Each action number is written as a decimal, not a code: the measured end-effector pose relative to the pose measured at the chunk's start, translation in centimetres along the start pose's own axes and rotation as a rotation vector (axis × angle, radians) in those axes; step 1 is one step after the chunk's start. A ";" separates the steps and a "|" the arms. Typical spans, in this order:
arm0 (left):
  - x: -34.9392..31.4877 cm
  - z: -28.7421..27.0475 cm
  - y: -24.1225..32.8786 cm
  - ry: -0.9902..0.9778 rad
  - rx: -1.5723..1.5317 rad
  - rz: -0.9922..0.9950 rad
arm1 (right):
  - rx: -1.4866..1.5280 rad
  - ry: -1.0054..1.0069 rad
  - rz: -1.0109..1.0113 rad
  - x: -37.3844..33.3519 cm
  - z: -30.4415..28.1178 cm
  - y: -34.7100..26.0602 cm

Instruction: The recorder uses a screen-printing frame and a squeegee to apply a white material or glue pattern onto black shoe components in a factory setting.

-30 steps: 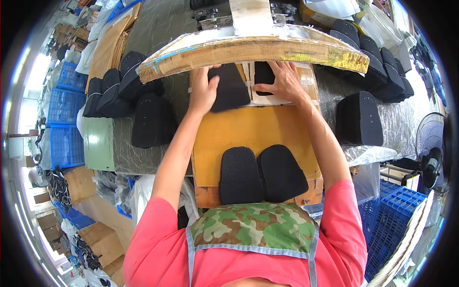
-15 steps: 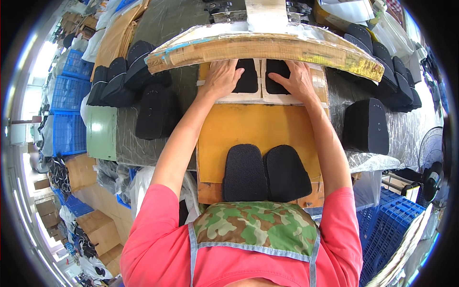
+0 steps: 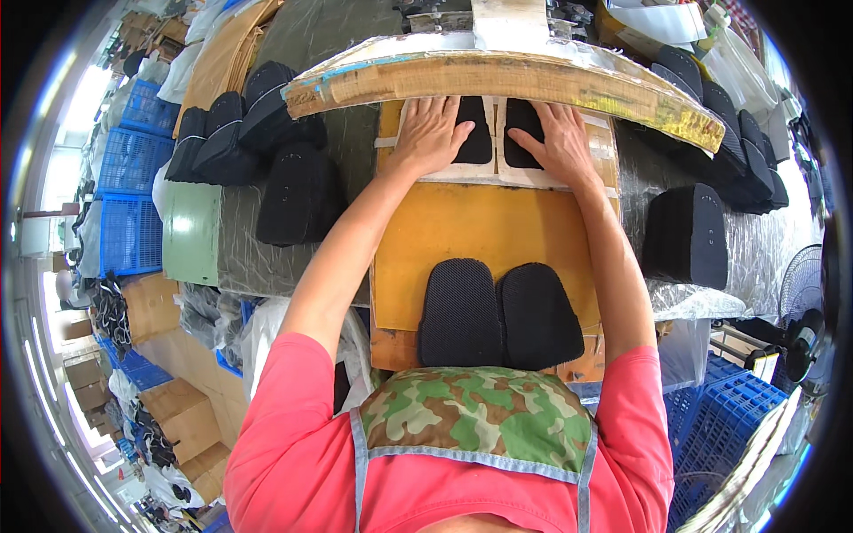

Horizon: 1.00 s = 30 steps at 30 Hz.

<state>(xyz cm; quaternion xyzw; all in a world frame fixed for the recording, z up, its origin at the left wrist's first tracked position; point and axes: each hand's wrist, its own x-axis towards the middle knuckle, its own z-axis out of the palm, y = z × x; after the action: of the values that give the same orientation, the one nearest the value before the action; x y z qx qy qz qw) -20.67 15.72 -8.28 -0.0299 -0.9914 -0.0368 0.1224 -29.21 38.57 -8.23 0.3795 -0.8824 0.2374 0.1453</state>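
Note:
My left hand (image 3: 431, 136) lies flat on the left side of a white-framed template (image 3: 529, 177), fingers spread, its thumb at the edge of a black shoe-insole-shaped pad (image 3: 474, 133). On the right side my right hand (image 3: 560, 144) also rests flat and open, thumb reaching over a second black pad (image 3: 522, 147). The far ends of the pads and template are hidden under a wooden beam (image 3: 498, 78). Closer to my body, a left mesh-textured pad (image 3: 458, 311) and a right one (image 3: 538, 316) lie side by side on the yellow board (image 3: 480, 226).
Stacks of black pads stand left (image 3: 298, 200) and right (image 3: 686, 235) of the board, with more banded bundles (image 3: 218, 142) farther left. Blue crates (image 3: 129, 235) are at far left, another blue crate (image 3: 733, 409) lower right. A fan (image 3: 802, 284) stands at the right.
The view has shifted slightly, so a little more of the fingers shows below the beam. Both hands stay flat on the template, and the near pads have not moved on the board.

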 end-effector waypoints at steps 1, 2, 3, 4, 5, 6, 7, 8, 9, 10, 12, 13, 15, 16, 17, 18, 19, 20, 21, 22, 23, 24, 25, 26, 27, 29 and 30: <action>0.1 -0.1 -0.4 -0.142 -0.045 -0.025 | 0.000 0.003 -0.004 0.0 0.1 0.0; 0.0 -0.3 -0.8 -0.137 -0.043 -0.026 | -0.047 0.009 -0.028 -0.1 0.2 -0.2; 0.0 -0.4 -1.3 -0.106 -0.068 0.020 | -0.093 0.014 -0.052 -0.1 0.4 -0.3; 0.3 -0.7 -1.2 -0.076 -0.099 0.075 | -0.100 0.017 -0.047 -0.1 0.4 -0.2; 0.7 -0.9 -0.8 -0.073 -0.102 0.083 | -0.108 0.003 -0.043 -0.1 0.5 -0.2; 1.0 -0.9 -0.2 -0.151 -0.124 0.033 | -0.117 -0.012 -0.038 -0.1 0.5 0.0; 1.2 -1.0 0.8 -0.237 -0.151 -0.015 | -0.123 -0.016 -0.028 -0.3 0.7 0.3; 1.0 -0.6 2.0 -0.206 -0.202 -0.031 | -0.104 -0.013 -0.020 -0.1 0.8 0.1; 0.8 0.2 3.0 -0.082 -0.187 0.016 | -0.086 -0.011 -0.013 0.0 0.9 -0.2; 0.4 0.7 3.6 -0.001 -0.147 0.034 | -0.084 -0.014 -0.020 0.1 0.9 -0.2; 0.0 1.2 3.7 0.081 -0.104 0.043 | -0.079 -0.016 -0.039 0.1 0.7 -0.1; 0.1 1.2 3.8 0.070 -0.100 0.060 | -0.078 -0.017 -0.045 0.0 0.7 0.1; 0.3 0.9 3.6 0.062 -0.095 0.071 | -0.091 -0.022 -0.011 -0.2 0.6 0.4; 0.3 0.8 3.1 -0.010 -0.137 0.084 | -0.107 -0.002 -0.021 -0.2 0.5 0.1; 0.3 0.7 2.5 -0.082 -0.179 0.097 | -0.103 -0.001 -0.027 0.0 0.5 -0.2; 0.3 0.6 2.0 0.007 -0.158 0.085 | -0.085 -0.015 -0.021 0.2 0.5 -0.4; 0.5 0.4 1.8 0.004 -0.165 0.092 | -0.078 -0.033 -0.003 0.1 0.3 -0.2; 0.6 0.1 1.4 0.029 -0.214 0.038 | -0.084 -0.036 0.005 0.0 0.3 -0.2; 0.8 -0.1 1.2 0.054 -0.263 -0.017 | -0.043 -0.001 -0.002 -0.1 0.4 -0.2; 0.5 0.0 1.2 0.060 -0.257 -0.087 | -0.001 0.038 -0.015 0.0 0.4 0.0; 0.5 0.1 1.1 0.061 -0.260 -0.083 | -0.005 0.040 -0.013 0.0 0.4 0.2; 0.4 0.2 1.2 0.174 -0.270 -0.072 | 0.058 0.052 0.034 0.0 0.4 0.3; 0.3 0.2 1.1 0.287 -0.276 -0.065 | 0.126 0.062 0.077 0.0 0.5 0.3; 0.4 0.2 1.1 0.325 -0.294 -0.037 | 0.126 0.061 0.074 0.0 0.5 0.4; 0.5 0.2 0.9 0.327 -0.294 -0.039 | 0.168 0.093 0.087 -0.1 0.5 0.5; 0.9 0.1 0.6 0.135 -0.363 -0.076 | 0.207 0.121 0.098 -0.3 0.4 0.8; 0.8 0.1 0.6 0.137 -0.365 -0.078 | 0.214 0.070 0.128 -0.4 0.3 1.0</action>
<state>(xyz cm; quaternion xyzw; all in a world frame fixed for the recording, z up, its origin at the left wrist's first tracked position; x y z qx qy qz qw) -21.42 16.36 -8.11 -0.0105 -0.9581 -0.2224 0.1805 -29.75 39.21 -8.98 0.3272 -0.8688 0.3520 0.1193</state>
